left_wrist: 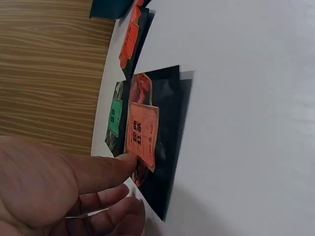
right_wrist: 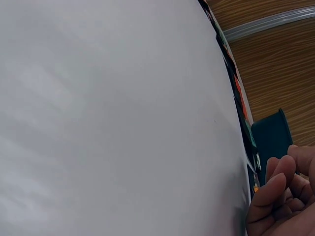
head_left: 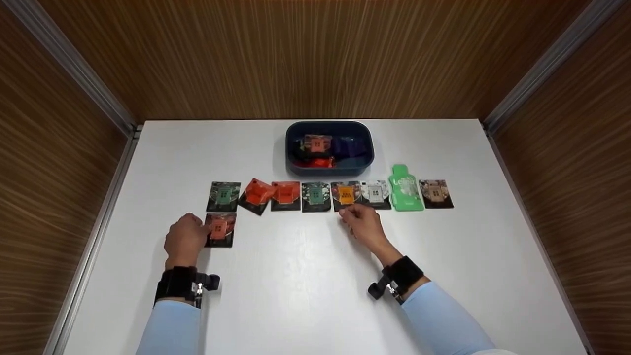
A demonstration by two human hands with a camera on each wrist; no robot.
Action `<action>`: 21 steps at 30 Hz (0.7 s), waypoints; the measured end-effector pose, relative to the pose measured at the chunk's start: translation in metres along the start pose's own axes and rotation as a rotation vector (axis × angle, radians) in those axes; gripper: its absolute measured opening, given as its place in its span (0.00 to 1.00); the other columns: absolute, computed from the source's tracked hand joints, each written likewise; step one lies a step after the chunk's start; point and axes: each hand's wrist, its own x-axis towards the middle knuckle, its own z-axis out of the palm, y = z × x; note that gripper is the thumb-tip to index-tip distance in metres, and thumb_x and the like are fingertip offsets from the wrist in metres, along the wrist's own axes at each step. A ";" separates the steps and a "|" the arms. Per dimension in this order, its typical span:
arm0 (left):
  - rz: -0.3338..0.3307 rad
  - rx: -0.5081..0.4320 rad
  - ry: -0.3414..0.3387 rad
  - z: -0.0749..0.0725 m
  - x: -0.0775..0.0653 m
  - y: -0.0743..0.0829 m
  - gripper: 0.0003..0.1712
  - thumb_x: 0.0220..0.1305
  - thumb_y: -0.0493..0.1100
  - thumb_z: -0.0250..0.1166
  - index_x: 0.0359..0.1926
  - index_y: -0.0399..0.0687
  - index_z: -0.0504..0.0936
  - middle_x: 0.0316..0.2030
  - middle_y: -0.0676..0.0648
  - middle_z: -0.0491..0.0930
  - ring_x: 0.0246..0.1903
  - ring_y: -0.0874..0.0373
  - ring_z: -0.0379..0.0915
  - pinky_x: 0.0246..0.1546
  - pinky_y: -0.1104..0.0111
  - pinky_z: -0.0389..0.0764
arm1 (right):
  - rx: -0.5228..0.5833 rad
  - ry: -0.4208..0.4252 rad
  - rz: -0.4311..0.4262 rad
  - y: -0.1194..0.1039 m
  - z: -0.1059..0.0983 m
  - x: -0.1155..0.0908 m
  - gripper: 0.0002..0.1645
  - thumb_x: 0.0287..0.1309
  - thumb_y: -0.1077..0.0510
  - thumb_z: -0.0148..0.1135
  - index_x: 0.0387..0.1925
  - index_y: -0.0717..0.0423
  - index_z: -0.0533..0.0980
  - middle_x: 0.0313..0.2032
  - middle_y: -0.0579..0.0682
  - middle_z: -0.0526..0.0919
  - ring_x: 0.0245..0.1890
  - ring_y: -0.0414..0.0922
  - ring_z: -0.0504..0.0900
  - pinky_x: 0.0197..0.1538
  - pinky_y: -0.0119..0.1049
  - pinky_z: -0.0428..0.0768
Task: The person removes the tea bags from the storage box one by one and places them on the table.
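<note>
My left hand (head_left: 185, 239) pinches the left edge of a black sachet with an orange-red label (head_left: 220, 230). In the left wrist view, the thumb lies on the label of this sachet (left_wrist: 165, 132), with the other fingers curled by its edge. Directly above it lies a green-label sachet (head_left: 224, 197). My right hand (head_left: 365, 227) hovers by the lower edge of a sachet with a yellow-orange label (head_left: 346, 195), fingers loosely curled, nothing visible in them. A white-label sachet (head_left: 376, 194) lies just to the right.
The row also holds a tilted red sachet (head_left: 256, 196), another red one (head_left: 285, 196), a second green-label sachet (head_left: 316, 197), a bright green pouch (head_left: 405, 190) and a brown-label sachet (head_left: 436, 194). Behind stands a dark blue bin (head_left: 329, 171) with more packets inside. Wood-grain walls (head_left: 315, 59) enclose the table.
</note>
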 end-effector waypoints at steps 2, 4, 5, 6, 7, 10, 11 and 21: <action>0.094 0.017 0.063 0.005 0.002 0.011 0.18 0.71 0.40 0.64 0.55 0.30 0.82 0.49 0.27 0.83 0.47 0.29 0.79 0.41 0.44 0.80 | -0.002 0.000 0.003 -0.001 0.000 0.000 0.13 0.71 0.52 0.68 0.34 0.57 0.85 0.24 0.55 0.83 0.16 0.40 0.75 0.21 0.32 0.71; 0.219 0.041 0.112 0.014 0.005 0.025 0.19 0.68 0.36 0.65 0.57 0.29 0.83 0.51 0.26 0.83 0.51 0.28 0.76 0.47 0.41 0.78 | -0.003 0.002 0.005 -0.001 0.001 0.000 0.13 0.71 0.52 0.68 0.34 0.58 0.85 0.24 0.55 0.83 0.16 0.40 0.75 0.20 0.32 0.71; 0.284 0.056 0.121 0.018 0.007 0.033 0.20 0.67 0.34 0.67 0.58 0.30 0.83 0.53 0.27 0.82 0.54 0.28 0.74 0.50 0.41 0.77 | -0.004 0.002 0.005 -0.002 0.002 0.001 0.13 0.71 0.52 0.68 0.34 0.58 0.85 0.24 0.55 0.83 0.16 0.40 0.75 0.20 0.32 0.70; 0.349 0.073 0.113 0.022 0.009 0.040 0.22 0.66 0.33 0.68 0.60 0.31 0.83 0.56 0.27 0.82 0.56 0.28 0.72 0.53 0.40 0.75 | -0.003 0.001 0.006 -0.002 0.003 0.001 0.13 0.71 0.52 0.67 0.35 0.58 0.85 0.25 0.55 0.84 0.16 0.40 0.75 0.20 0.32 0.70; 0.416 0.100 0.102 0.027 0.012 0.047 0.23 0.65 0.32 0.69 0.61 0.33 0.83 0.58 0.29 0.81 0.58 0.29 0.71 0.56 0.39 0.74 | -0.001 0.002 0.007 -0.002 0.002 0.001 0.13 0.71 0.52 0.67 0.35 0.58 0.85 0.25 0.55 0.84 0.16 0.40 0.74 0.20 0.32 0.70; 0.553 0.182 0.052 0.040 0.018 0.065 0.26 0.65 0.32 0.71 0.65 0.40 0.82 0.65 0.34 0.79 0.64 0.32 0.69 0.62 0.37 0.71 | -0.005 0.006 0.009 -0.002 0.002 0.000 0.13 0.71 0.52 0.67 0.35 0.58 0.85 0.26 0.55 0.85 0.16 0.39 0.74 0.20 0.31 0.70; 0.583 0.207 0.035 0.044 0.020 0.070 0.27 0.66 0.32 0.71 0.65 0.42 0.82 0.67 0.36 0.78 0.65 0.32 0.68 0.63 0.37 0.71 | -0.007 0.008 0.011 -0.002 0.002 0.000 0.13 0.71 0.53 0.67 0.34 0.57 0.85 0.26 0.54 0.85 0.15 0.39 0.74 0.20 0.31 0.70; 0.635 0.328 0.034 0.062 0.029 0.083 0.19 0.71 0.32 0.64 0.60 0.42 0.85 0.61 0.37 0.83 0.61 0.31 0.74 0.59 0.37 0.75 | -0.022 0.022 0.015 -0.001 -0.005 -0.003 0.11 0.71 0.54 0.68 0.34 0.58 0.84 0.27 0.54 0.86 0.16 0.39 0.74 0.20 0.31 0.70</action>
